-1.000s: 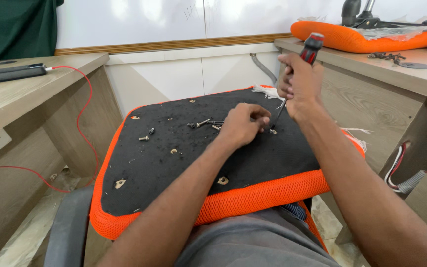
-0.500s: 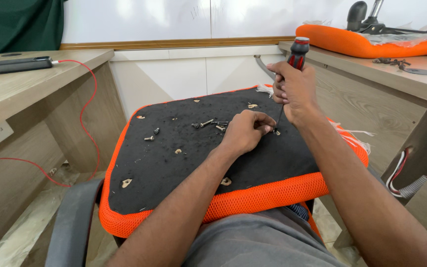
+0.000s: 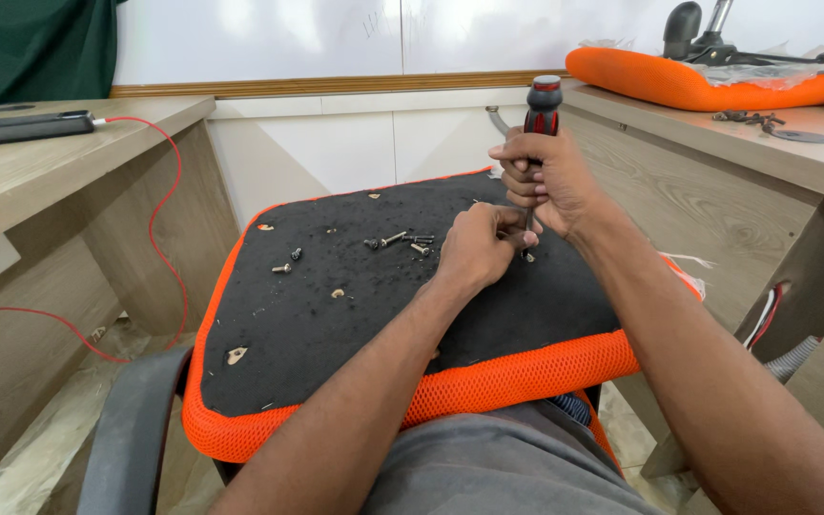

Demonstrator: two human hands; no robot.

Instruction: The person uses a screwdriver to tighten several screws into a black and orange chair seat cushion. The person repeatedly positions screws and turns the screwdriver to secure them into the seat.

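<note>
An upturned chair seat (image 3: 336,315), black underneath with an orange mesh rim, lies across my lap. My right hand (image 3: 545,181) grips a screwdriver with a red and black handle (image 3: 542,107), held upright with its tip down on the seat. My left hand (image 3: 474,250) is closed at the base of the shaft, pinching something small that I cannot make out. Several loose screws (image 3: 395,239) lie on the black surface just left of my hands.
A wooden desk (image 3: 40,172) stands at left with a black device (image 3: 26,127) and a red cable (image 3: 159,210). At right, a second desk (image 3: 793,157) carries another orange seat part (image 3: 708,86). A grey armrest (image 3: 131,429) sits at lower left.
My right hand has turned the screwdriver more upright over the seat. My left hand has stayed closed at its tip. The view has shifted slightly.
</note>
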